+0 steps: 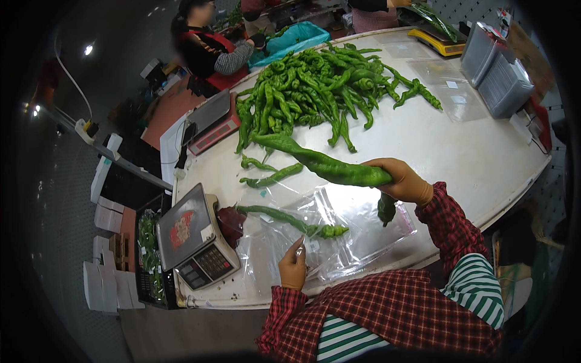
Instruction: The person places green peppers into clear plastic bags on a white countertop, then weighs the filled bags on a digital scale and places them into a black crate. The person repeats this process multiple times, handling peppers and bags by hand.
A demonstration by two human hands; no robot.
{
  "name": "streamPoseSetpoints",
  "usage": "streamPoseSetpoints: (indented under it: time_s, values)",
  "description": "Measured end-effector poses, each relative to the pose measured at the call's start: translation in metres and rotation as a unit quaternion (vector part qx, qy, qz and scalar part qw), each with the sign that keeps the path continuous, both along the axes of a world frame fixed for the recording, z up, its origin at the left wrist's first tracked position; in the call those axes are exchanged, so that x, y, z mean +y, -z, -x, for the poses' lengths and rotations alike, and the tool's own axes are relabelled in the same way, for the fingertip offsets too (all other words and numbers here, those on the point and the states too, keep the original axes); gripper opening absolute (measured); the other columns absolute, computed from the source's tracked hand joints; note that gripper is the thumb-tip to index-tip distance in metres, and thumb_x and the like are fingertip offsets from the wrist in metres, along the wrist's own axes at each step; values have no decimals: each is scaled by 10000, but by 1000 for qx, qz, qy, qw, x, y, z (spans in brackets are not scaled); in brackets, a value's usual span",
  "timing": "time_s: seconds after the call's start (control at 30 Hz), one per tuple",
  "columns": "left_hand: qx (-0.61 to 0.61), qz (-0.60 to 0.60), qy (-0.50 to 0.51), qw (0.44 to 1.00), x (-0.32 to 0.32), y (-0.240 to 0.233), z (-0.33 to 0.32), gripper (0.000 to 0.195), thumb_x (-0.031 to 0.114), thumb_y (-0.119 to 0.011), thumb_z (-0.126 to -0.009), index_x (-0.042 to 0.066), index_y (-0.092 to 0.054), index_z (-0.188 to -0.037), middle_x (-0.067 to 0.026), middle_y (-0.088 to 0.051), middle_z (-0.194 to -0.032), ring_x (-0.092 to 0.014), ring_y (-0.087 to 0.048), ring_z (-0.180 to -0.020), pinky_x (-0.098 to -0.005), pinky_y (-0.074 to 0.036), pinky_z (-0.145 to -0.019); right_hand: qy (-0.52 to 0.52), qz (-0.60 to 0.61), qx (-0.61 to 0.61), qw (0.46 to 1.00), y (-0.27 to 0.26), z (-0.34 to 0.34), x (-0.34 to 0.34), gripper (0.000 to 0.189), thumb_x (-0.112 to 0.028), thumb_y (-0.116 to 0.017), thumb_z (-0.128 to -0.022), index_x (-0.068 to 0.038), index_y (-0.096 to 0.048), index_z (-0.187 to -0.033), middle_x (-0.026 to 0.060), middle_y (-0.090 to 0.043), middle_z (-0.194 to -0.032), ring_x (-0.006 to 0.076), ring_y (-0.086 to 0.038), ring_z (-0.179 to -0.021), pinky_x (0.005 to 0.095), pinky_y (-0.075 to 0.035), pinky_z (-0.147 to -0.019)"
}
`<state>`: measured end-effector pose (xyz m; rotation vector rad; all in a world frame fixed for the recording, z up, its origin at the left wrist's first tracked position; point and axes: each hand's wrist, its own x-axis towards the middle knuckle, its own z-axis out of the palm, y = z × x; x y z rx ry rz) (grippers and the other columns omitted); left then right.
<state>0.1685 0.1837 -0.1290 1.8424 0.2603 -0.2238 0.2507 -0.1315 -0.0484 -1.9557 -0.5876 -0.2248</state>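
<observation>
My right hand [405, 180], in a tan glove, grips a long green pepper [333, 168] above the table. A dark green pepper end [386, 209] hangs below that hand; I cannot tell whether it belongs to another pepper in the grip. My left hand [292, 270], also gloved, pinches the edge of a clear plastic bag [272, 240] near the table's front edge. One long pepper [283, 218] lies at the bag, though whether inside or beneath the film is unclear. More clear bags [363, 247] are spread flat to the right.
A large heap of green peppers [313, 86] covers the table's far middle. To the left stand a digital scale [193, 236] and a red scale [213, 120]. A yellow scale [438, 41] and stacked plastic packaging [504, 84] are far right. A co-worker [213, 50] stands beyond.
</observation>
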Motion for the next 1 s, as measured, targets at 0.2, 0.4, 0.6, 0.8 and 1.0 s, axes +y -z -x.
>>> streamPoseSetpoints:
  time_s: [0.2,0.4,0.6,0.8,1.0]
  values:
    - [-25,10,11,1000,0,1,3,293,170,-551,-907,141,-591,-1195,-81,-654,-940,-52,-498,-506,-224,-459,-474,45,170,-104,979,-2,10,2,463,-9,-622,-678,-113,-575,-1127,106,-611,-843,304,-574,-790,392,-455,-733]
    - [-41,24,10,999,-2,-4,3,295,228,-546,-921,151,-589,-1202,-57,-643,-875,-43,-477,-490,-215,-447,-463,41,234,-106,966,-9,22,-2,543,22,-620,-644,-112,-544,-1165,107,-611,-885,302,-572,-825,395,-447,-753]
    - [-18,25,10,999,-3,-11,0,293,232,-541,-925,137,-593,-1197,-8,-590,-729,-32,-443,-470,-202,-415,-438,10,229,-100,968,-12,29,-7,539,21,-634,-641,-116,-546,-1154,116,-615,-928,317,-577,-841,396,-456,-744]
    - [-37,27,27,999,-1,-13,-10,328,291,-468,-955,106,-581,-1201,37,-488,-590,-22,-370,-406,-194,-398,-379,-105,89,101,985,0,31,-23,361,-50,-634,-720,-87,-587,-1076,98,-640,-869,225,-618,-798,333,-481,-709]
    - [-22,36,-2,999,3,-19,-26,410,362,-429,-955,43,-589,-1156,2,-593,-734,-7,-370,-403,-163,-314,-339,-234,97,406,878,17,39,-30,277,-111,-614,-754,-44,-583,-1021,35,-642,-772,121,-600,-688,259,-477,-601]
